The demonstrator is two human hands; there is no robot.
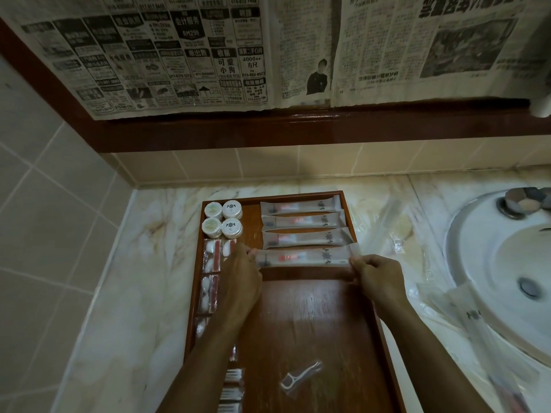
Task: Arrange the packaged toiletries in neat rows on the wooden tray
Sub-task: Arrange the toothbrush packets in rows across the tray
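**Q:** So, what do the hands have hold of?

**A:** A long frosted toothbrush packet (304, 257), lying crosswise over the wooden tray (313, 317). The left hand (238, 281) pinches its left end, thumb and fingers curled onto the wrapper. The right hand (377, 278) pinches the right end the same way. Whether the packet rests on the wood or hangs just above it, I cannot tell.

**Q:** What lies beyond the fingers?

**A:** Three matching toothbrush packets (302, 223), stacked in a column just past the held one, each lying crosswise and close to its neighbour. The nearest of them sits just beside the held packet.

**Q:** And to the left of the fingers?

**A:** Four round white lidded tubs (223, 219) in a two-by-two block at the tray's far left corner. Below them, running back toward the wrist along the tray's left edge, a line of small clear sachets with white and red contents (212, 269); the left hand covers some of them.

**Q:** Anything behind the hands, nearer the person?

**A:** A wrapped white floss pick (301, 378) lies alone and tilted on the bare wood between the forearms. White pronged items (234, 389) show at the tray's near left, too blurred to name.

**Q:** And outside the tray?

**A:** A marble counter (143, 263) carries it. Right of the right fingers, loose clear wrappers (396, 231) lie on the counter, then a white sink (507, 278). Newspaper (185, 55) hangs on the wall behind.
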